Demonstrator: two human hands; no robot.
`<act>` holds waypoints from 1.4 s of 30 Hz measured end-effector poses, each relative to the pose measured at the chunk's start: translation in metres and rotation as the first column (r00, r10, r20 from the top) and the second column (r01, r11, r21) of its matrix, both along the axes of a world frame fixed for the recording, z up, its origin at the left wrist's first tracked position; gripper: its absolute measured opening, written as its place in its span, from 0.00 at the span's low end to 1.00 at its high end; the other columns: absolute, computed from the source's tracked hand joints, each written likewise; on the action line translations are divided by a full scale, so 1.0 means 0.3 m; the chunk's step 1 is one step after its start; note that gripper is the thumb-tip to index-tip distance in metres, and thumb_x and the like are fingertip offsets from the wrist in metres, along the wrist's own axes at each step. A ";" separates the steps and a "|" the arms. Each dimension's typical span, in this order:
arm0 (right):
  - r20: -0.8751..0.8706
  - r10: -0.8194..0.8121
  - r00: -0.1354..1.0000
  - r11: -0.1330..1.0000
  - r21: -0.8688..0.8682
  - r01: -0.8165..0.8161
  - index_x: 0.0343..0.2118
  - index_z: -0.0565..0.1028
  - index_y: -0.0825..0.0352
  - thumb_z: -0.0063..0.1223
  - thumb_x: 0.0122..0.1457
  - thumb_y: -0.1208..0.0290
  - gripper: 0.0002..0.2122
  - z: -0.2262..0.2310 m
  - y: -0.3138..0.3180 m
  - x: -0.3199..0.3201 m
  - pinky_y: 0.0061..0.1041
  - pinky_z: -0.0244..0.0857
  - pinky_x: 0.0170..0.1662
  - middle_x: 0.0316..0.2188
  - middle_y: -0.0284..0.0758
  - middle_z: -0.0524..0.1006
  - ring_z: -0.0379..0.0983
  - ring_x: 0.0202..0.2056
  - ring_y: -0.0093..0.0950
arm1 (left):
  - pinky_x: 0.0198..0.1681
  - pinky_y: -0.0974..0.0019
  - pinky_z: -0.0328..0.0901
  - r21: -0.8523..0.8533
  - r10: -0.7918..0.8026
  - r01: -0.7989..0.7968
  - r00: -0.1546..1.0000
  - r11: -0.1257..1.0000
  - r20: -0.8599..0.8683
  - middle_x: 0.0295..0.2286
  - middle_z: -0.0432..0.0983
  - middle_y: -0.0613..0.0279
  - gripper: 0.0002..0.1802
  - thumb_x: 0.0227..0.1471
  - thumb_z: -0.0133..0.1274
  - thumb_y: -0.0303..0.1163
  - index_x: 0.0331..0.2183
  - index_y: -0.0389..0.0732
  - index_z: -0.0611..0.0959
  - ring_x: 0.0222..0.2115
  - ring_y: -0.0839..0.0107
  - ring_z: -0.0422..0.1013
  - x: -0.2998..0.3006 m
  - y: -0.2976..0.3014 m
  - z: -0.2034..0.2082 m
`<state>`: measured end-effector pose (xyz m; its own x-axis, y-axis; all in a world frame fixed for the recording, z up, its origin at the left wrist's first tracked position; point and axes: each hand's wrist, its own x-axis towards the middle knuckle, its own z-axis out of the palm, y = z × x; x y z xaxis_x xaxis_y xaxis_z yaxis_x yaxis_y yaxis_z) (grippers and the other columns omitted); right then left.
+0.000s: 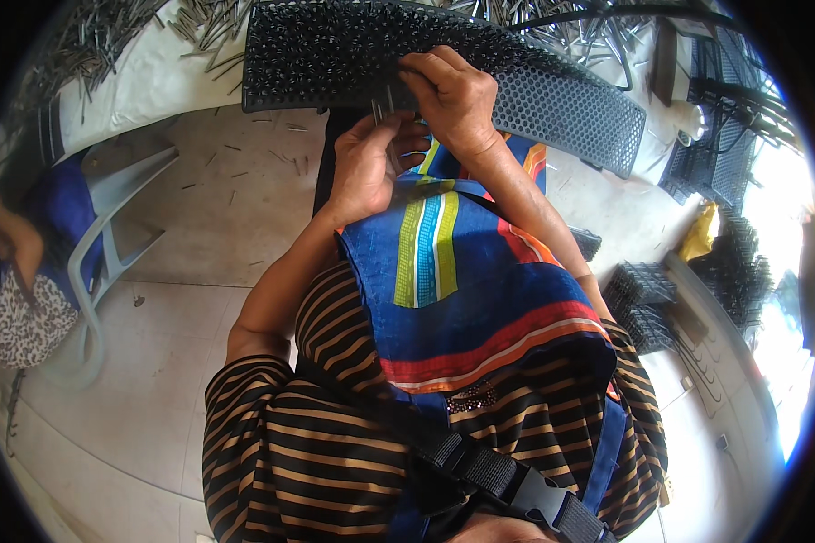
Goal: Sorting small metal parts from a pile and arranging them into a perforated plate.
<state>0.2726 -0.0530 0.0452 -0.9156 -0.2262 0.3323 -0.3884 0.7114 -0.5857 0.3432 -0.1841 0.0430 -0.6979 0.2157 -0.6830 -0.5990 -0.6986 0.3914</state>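
A long black perforated tray (570, 113) lies across the table edge in front of me. Its left and middle part is crowded with upright dark pieces, while bare holes show on the right. Just below its near edge, my left hand (364, 172) holds a few thin metal rods (383, 107) that stick up from its curled fingers. Over the tray, my right hand (459, 100) is closed in a pinch, fingertips down by the filled holes. Whatever sits between those fingertips is too small to make out.
Loose metal rods (206, 27) lie heaped behind the tray, with more at the far left. A pale plastic chair (100, 240) and a person's arm (14, 231) are at left. Black wire racks (638, 299) stand at right. A striped blue cloth (480, 262) covers my lap.
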 end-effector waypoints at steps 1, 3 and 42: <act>0.003 -0.008 1.000 1.000 -0.011 0.008 0.31 0.80 0.61 0.61 0.48 0.74 0.06 0.002 0.001 0.000 0.25 0.69 0.28 0.25 0.32 0.77 0.77 0.26 0.32 | 0.34 0.64 0.70 0.002 -0.005 0.005 1.000 1.000 -0.002 0.31 0.78 0.53 0.10 0.59 0.47 0.31 0.39 0.34 0.77 0.30 0.66 0.75 0.000 -0.001 -0.002; 0.009 -0.022 1.000 0.999 -0.033 0.022 0.31 0.80 0.61 0.60 0.48 0.74 0.06 0.004 0.002 0.000 0.25 0.69 0.28 0.25 0.32 0.77 0.77 0.26 0.32 | 0.34 0.65 0.70 0.006 -0.015 0.015 1.000 1.000 -0.006 0.30 0.78 0.53 0.10 0.59 0.47 0.30 0.39 0.34 0.77 0.29 0.67 0.75 0.002 -0.006 -0.010; 0.739 0.187 0.647 0.843 -0.459 0.280 0.27 0.80 0.71 0.60 0.47 0.78 0.05 0.109 0.068 0.027 0.18 0.66 0.29 0.20 0.33 0.78 0.73 0.23 0.18 | 0.23 0.76 0.59 -0.079 -0.239 0.232 0.965 0.970 -0.107 0.29 0.79 0.56 0.10 0.57 0.47 0.26 0.39 0.36 0.81 0.20 0.79 0.66 -0.001 -0.013 0.027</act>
<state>0.2808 -0.0327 0.0779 -0.8916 -0.1945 -0.4089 0.3632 0.2320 -0.9024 0.3429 -0.1881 0.0510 -0.7072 0.3414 -0.6191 -0.6920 -0.5139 0.5070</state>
